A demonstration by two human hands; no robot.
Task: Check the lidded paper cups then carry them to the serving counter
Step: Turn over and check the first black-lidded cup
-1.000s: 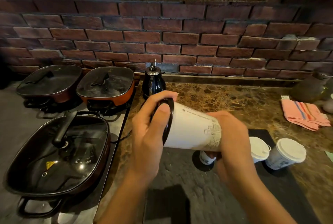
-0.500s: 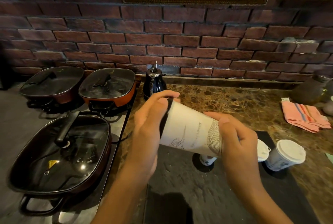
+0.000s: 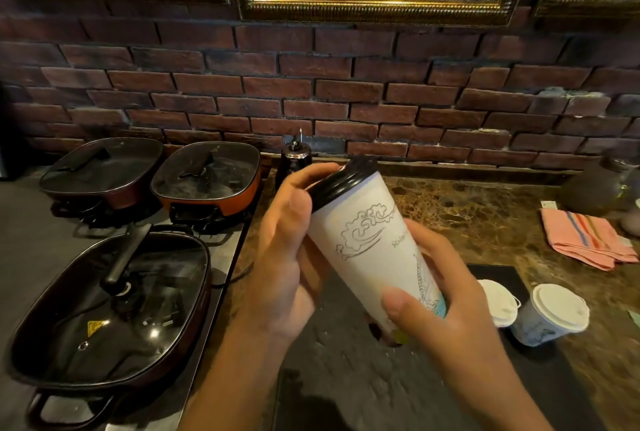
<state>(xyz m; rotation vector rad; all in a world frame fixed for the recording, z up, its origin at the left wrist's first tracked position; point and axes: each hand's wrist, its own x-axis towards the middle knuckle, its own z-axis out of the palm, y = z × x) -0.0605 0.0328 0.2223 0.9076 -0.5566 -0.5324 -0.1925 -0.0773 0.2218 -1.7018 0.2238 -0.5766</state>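
Left fingers (image 3: 322,176) curled over the black lid (image 3: 341,179), thumb laid along the cup wall just under the rim. Left hand (image 3: 287,257) holding the top end. Right fingers (image 3: 429,243) wrapped round the lower wall, thumb (image 3: 401,306) pressed across the front near the base. Right hand (image 3: 446,302) gripping the bottom end.

Tall white paper cup (image 3: 374,250) lifted clear of the dark mat (image 3: 346,378), lid toward 11 o'clock, base toward 5 o'clock. Swung up from lying almost level a second ago, lid then at 9 o'clock; printed cloud drawing now rolled round to face the camera. Probably a turn-and-tilt test of the lid seal, and no leak visible at the rim. Check on this cup likely near its end; carrying not yet begun.

Two small white-lidded cups (image 3: 561,306) standing at 3 o'clock of the right hand, one half hidden behind it, apparently untouched. Striped pink cloth (image 3: 585,240) farther off at 2 o'clock on the marble counter (image 3: 485,208). Three glass-lidded pans (image 3: 110,306) at 9 o'clock. Dark pot (image 3: 294,160) just behind the lid at 12 o'clock.
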